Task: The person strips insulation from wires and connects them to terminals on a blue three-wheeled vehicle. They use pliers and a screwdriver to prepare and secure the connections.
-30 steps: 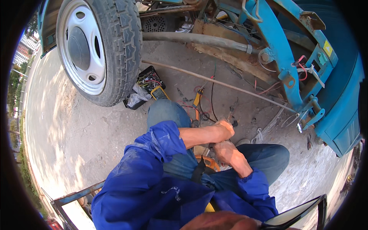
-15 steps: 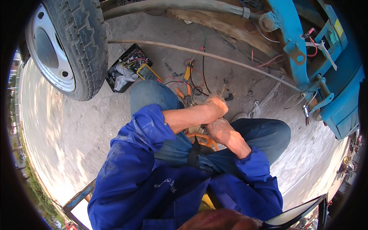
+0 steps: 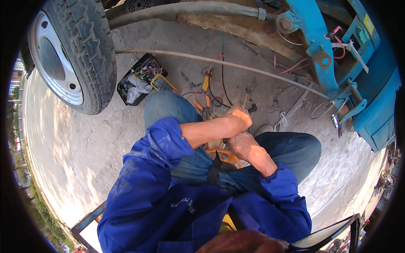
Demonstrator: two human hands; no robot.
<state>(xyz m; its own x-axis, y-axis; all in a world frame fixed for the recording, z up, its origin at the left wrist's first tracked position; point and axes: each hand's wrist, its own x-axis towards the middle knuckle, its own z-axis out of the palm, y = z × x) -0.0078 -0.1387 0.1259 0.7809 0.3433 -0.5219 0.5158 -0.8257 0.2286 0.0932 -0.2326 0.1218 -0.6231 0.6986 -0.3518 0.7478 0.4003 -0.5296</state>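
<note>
My left hand [image 3: 240,118] is closed just above my right hand [image 3: 239,141], also closed, with my forearms angled inward between my bent, jeans-clad knees. What they grip is hidden by fingers and wrists. An orange ring-shaped object [image 3: 229,155] lies beneath them. Just beyond are orange-handled tools [image 3: 207,99], a yellow-and-black tool [image 3: 207,80], loose cables [image 3: 223,93] and small dark pieces [image 3: 252,108] on the concrete ground. A yellow meter [image 3: 163,83] leans by an open black case [image 3: 134,76] of tangled leads and plastic bags.
A tyred wheel [image 3: 86,59] stands at upper left. A blue vehicle frame [image 3: 320,76] with hanging wires fills the upper right, and a long thin rod [image 3: 181,55] crosses to it beneath a thicker metal bar [image 3: 190,10]. A blue metal frame [image 3: 80,224] stands at lower left.
Since a second ago the view has shifted, so wheel, case and my hands sit higher in the picture. My hands stay closed together, with little visible movement in the last half second.
</note>
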